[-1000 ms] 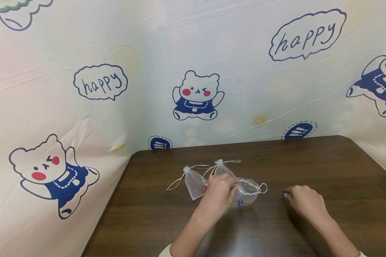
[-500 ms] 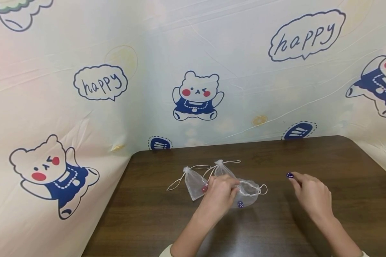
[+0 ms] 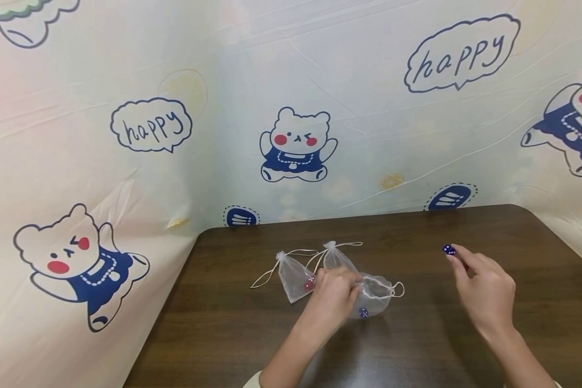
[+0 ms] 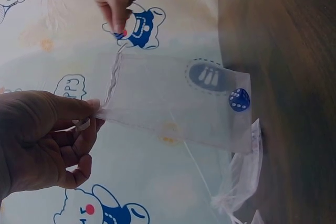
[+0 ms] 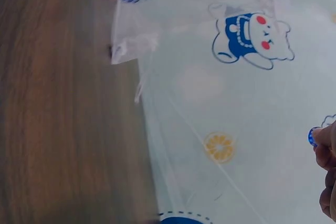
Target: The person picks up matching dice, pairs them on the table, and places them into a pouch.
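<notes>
My left hand (image 3: 333, 295) pinches the rim of a sheer white drawstring bag (image 3: 379, 302), its mouth spread and its cord loop hanging to the right. Inside, at the bottom, lies a blue die (image 4: 239, 99) with white dots. Off to the right, my right hand (image 3: 487, 291) holds another blue die (image 3: 449, 249) between thumb and fingertips, raised above the table and apart from the bag. Two more sheer bags lie beyond the left hand: the left bag (image 3: 293, 276) has red dice (image 3: 310, 283) in it, and the back bag (image 3: 338, 257) is partly hidden by the hand.
A dark brown wooden table (image 3: 213, 334) carries the bags. White drawstrings (image 3: 267, 277) trail over its top. Behind it hangs a pale cloth (image 3: 368, 124) printed with bears and the word happy.
My right hand has risen from near the tabletop, moving up and slightly right with the blue die. The left hand stays nearly still, the bag it holds shifting slightly.
</notes>
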The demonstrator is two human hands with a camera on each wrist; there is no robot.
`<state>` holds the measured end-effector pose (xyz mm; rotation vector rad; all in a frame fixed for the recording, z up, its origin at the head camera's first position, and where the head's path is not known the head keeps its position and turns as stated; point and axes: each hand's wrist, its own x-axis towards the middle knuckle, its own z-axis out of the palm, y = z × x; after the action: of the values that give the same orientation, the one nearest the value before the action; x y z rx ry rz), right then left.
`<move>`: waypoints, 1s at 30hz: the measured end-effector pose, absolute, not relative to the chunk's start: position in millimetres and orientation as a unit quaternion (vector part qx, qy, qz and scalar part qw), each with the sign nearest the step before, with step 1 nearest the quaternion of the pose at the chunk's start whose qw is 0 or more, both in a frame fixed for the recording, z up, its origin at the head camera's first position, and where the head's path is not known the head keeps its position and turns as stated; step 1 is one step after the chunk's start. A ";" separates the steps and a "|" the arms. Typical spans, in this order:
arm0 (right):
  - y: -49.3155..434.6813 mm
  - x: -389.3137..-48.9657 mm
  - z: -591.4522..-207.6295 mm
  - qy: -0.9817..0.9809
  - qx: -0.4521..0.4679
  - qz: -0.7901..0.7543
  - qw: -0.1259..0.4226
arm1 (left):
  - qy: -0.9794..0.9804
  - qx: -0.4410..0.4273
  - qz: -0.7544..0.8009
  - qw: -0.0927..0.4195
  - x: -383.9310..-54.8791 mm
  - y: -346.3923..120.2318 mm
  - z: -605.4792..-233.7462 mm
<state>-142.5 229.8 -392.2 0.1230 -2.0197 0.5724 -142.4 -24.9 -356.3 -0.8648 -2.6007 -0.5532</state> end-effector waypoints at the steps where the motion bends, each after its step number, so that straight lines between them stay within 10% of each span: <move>1: 228.6 -141.8 -391.0 -0.828 0.054 0.243 0.501 | -0.917 -0.305 -0.194 0.170 -142.3 -24.5 -356.6; 19: 180.9 -121.8 -357.6 -0.740 0.191 0.293 0.574 | -0.916 -0.318 -0.177 0.170 -139.9 -19.4 -360.6; 30: 171.3 -127.3 -375.6 -0.755 0.276 0.297 0.516 | -0.915 -0.321 -0.175 0.172 -139.3 -17.1 -360.1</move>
<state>-127.3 171.3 -375.6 0.6626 -1.8125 0.7125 -139.3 -17.1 -360.1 -0.9116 -2.5955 -0.4957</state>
